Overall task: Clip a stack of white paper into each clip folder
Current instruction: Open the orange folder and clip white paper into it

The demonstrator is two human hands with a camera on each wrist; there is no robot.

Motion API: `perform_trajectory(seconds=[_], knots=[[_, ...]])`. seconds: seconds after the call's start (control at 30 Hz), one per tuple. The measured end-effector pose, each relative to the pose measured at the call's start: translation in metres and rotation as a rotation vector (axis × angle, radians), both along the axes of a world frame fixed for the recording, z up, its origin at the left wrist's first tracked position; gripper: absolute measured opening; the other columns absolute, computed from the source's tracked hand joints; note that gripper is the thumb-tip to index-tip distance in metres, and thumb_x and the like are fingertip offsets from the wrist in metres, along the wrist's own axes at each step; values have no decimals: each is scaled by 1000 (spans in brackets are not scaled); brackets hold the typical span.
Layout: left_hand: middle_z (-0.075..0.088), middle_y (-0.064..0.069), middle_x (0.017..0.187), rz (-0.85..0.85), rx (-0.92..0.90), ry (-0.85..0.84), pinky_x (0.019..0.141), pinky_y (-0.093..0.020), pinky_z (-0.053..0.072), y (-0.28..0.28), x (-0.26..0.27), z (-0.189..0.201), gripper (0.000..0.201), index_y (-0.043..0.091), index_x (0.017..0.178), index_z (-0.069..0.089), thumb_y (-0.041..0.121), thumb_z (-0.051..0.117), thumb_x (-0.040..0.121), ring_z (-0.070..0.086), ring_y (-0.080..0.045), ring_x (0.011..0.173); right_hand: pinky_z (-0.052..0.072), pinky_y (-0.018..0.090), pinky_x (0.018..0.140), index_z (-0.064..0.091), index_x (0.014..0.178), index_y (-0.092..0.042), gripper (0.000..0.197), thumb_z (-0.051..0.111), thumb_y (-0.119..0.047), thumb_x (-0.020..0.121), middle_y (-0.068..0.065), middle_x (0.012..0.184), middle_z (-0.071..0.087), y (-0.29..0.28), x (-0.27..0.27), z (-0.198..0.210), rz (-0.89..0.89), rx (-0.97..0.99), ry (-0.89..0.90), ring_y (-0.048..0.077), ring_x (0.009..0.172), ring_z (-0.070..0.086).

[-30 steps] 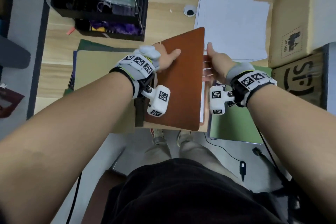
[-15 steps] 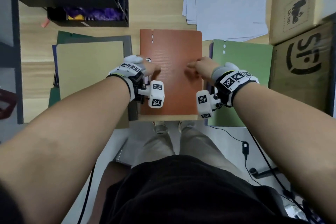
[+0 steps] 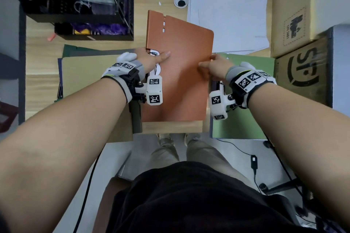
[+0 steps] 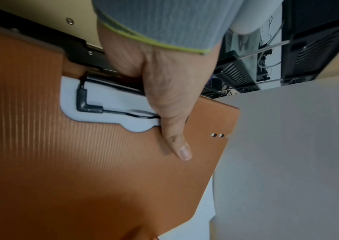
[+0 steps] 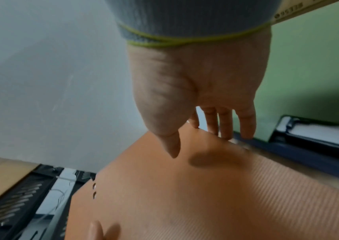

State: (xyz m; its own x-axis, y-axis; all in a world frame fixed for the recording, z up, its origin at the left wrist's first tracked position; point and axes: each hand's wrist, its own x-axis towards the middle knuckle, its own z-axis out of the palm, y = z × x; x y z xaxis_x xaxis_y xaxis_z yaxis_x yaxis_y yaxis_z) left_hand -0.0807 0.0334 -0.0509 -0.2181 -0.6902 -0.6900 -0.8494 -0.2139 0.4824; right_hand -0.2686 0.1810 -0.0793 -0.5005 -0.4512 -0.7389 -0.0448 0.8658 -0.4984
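The orange clip folder [image 3: 180,70] is closed and held tilted over the middle of the wooden bench [image 3: 43,89], its far end raised. The left hand [image 3: 149,60] grips its spine edge, thumb flat on the cover beside a cut-out that shows white paper and a black wire clip. The right hand [image 3: 214,66] pinches the opposite edge, thumb on top and fingers beneath. A loose stack of white paper [image 3: 227,11] lies beyond it at the bench's far right. A green folder [image 3: 244,119] lies just right of the orange one, a tan folder [image 3: 91,81] just left, over darker ones. A black wire rack [image 3: 75,2] stands far left, cardboard boxes [image 3: 299,19] far right. Below the bench edge, grey floor and a black cable show.
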Motion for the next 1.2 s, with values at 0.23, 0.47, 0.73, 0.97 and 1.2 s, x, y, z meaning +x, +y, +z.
perform_trajectory(seconds=[0.23, 0.47, 0.73, 0.97, 1.2], knots=[[66, -7, 103, -23, 56, 131, 75, -36, 50, 16, -43, 10, 97, 4, 120, 56, 75, 75, 58, 63, -26, 90, 47, 42, 104, 37, 143, -14, 80, 75, -46, 79, 4, 130, 57, 23, -56, 22, -124, 12, 144, 25, 117, 59], [70, -6, 99, -268, 128, 48, 82, -47, 58, 74, -95, -106, 82, 11, 111, 62, 47, 76, 39, 69, -28, 88, 42, 35, 106, 49, 135, -1, 56, 68, -30, 91, 13, 136, 58, 84, -85, 5, -66, 329, 243, 30, 125, 55], [71, -6, 93, -568, 162, -118, 83, -43, 57, 125, -125, -75, 63, 12, 99, 67, 55, 76, 54, 69, -29, 84, 39, 32, 84, 53, 130, -4, 53, 63, -36, 90, 17, 135, 52, 117, -94, -15, -19, 539, 309, 34, 123, 51], [70, -7, 98, -736, 153, -181, 87, -43, 55, 142, -146, -70, 74, 8, 105, 66, 62, 78, 56, 67, -29, 90, 33, 44, 109, 28, 149, -12, 79, 66, -40, 85, 15, 152, 25, 117, -99, -25, -88, 530, 305, 38, 137, 32], [64, -4, 120, -878, 106, -239, 94, -38, 51, 125, -146, -67, 59, 9, 120, 61, 52, 71, 80, 63, -28, 104, 35, 46, 109, 28, 149, -11, 81, 68, -39, 84, 15, 151, 25, 113, -101, -20, -110, 500, 301, 40, 137, 33]])
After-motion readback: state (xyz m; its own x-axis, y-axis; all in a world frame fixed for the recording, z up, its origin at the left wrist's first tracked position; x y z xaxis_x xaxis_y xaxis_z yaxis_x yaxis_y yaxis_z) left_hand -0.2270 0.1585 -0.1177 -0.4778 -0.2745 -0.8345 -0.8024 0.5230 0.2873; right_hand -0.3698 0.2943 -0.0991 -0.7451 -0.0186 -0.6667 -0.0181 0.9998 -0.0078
